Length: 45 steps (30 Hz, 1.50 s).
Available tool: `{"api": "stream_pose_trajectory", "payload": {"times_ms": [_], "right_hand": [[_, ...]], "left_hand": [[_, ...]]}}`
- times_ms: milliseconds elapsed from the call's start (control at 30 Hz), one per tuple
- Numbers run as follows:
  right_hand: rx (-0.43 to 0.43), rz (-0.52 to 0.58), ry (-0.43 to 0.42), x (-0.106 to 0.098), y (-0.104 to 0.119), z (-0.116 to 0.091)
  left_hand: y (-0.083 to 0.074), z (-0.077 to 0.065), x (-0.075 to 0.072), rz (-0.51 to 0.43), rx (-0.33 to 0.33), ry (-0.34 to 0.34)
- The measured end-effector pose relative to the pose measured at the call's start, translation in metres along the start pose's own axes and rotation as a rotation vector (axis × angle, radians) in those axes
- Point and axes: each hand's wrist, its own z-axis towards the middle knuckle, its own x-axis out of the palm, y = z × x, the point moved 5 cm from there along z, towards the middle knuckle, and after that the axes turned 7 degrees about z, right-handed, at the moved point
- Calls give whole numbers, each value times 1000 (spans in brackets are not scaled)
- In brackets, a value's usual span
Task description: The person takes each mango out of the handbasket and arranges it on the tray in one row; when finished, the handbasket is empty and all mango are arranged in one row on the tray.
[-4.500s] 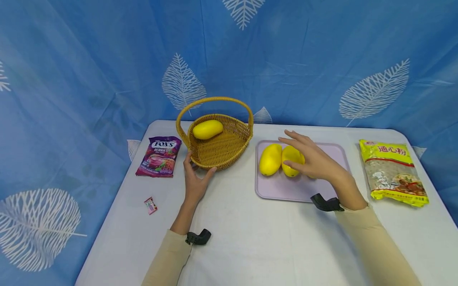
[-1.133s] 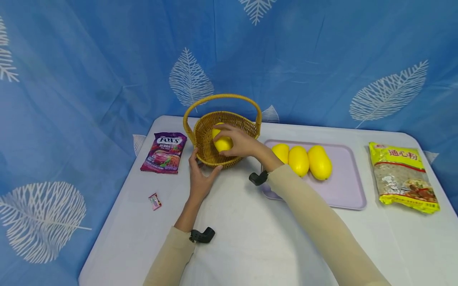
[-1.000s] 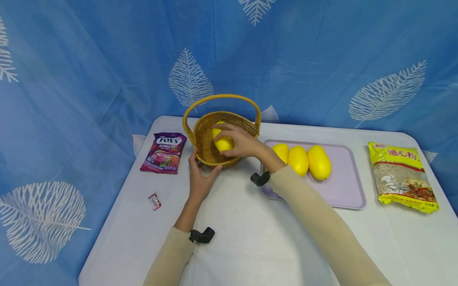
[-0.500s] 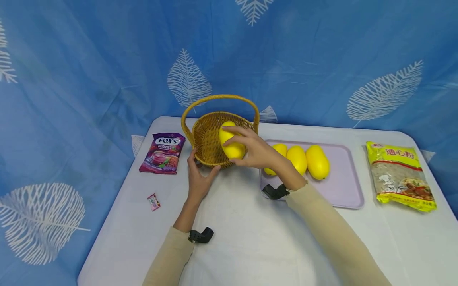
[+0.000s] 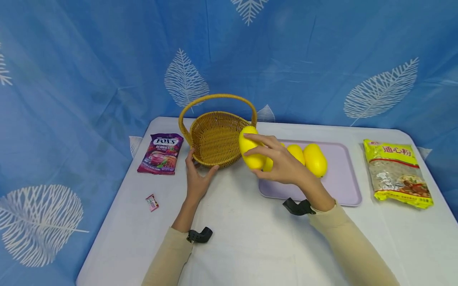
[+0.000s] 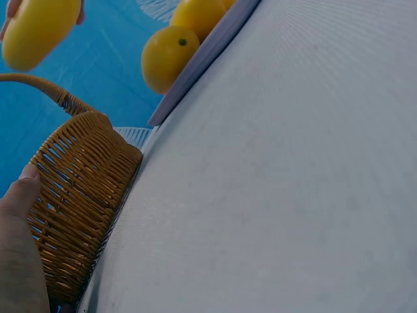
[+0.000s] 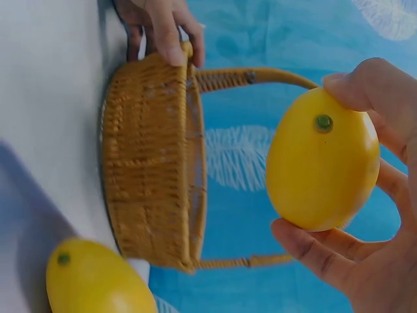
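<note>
My right hand (image 5: pixel 282 165) holds a yellow mango (image 5: pixel 249 150) between thumb and fingers, above the gap between basket and tray. In the right wrist view that mango (image 7: pixel 322 163) shows its green stem end. The wicker basket (image 5: pixel 216 141), with a tall arched handle, stands at the back with no fruit in it. My left hand (image 5: pixel 197 183) grips its front rim; the thumb (image 6: pixel 21 192) lies against the woven wall in the left wrist view. Several other mangoes, such as the rightmost mango (image 5: pixel 315 160), lie on the lilac tray (image 5: pixel 341 182), partly hidden behind my right hand.
Left of the basket lies a purple candy bag (image 5: pixel 161 154), with a small wrapped candy (image 5: pixel 152 202) nearer the front. A yellow pasta bag (image 5: pixel 398 173) is at the far right. A blue curtain (image 5: pixel 286 63) with white leaves hangs behind the white table (image 5: pixel 250 238).
The right hand has lifted the mango up out of the basket and carried it right, towards the tray. The left hand has stayed at the basket's front rim.
</note>
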Motion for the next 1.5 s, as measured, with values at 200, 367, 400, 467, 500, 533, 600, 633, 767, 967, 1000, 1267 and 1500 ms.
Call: {"api": "stream_pose_trajectory", "payload": {"times_ms": [200, 367, 400, 467, 500, 533, 600, 633, 767, 967, 1000, 1267, 1500], "right_hand": [[38, -61, -66, -35, 0, -24], [86, -106, -128, -71, -12, -51], [97, -115, -141, -78, -16, -58], [140, -138, -152, -90, -27, -72], [161, -149, -156, -96, -33, -80], [188, -160, -156, -101, -41, -88], [242, -177, -152, -109, -55, -104], [279, -193, -146, -112, -62, -112], [393, -235, -119, -120, -83, -139], [498, -242, -64, -120, -99, -164], [506, -226, -58, -119, -101, -165], [586, -82, -14, -109, -115, -174], [636, -62, 21, -104, -121, -180]], "left_hand": [[0, 0, 1, -6, 4, -1], [0, -1, 1, -7, -10, -5], [0, -1, 0, -10, -12, -4], [0, -1, 0, -12, -14, -3], [0, -1, 0, -11, -14, -2], [0, -1, 0, -13, -14, -1], [0, -1, 0, -14, -15, 1], [0, -1, 0, -14, -15, 1], [1, -2, 1, -15, -22, 7], [1, -1, 1, -10, -17, 7], [1, -1, 1, -10, -16, 5], [-2, -2, 0, -6, -22, 5], [-30, -2, -8, -53, 14, 17]]}}
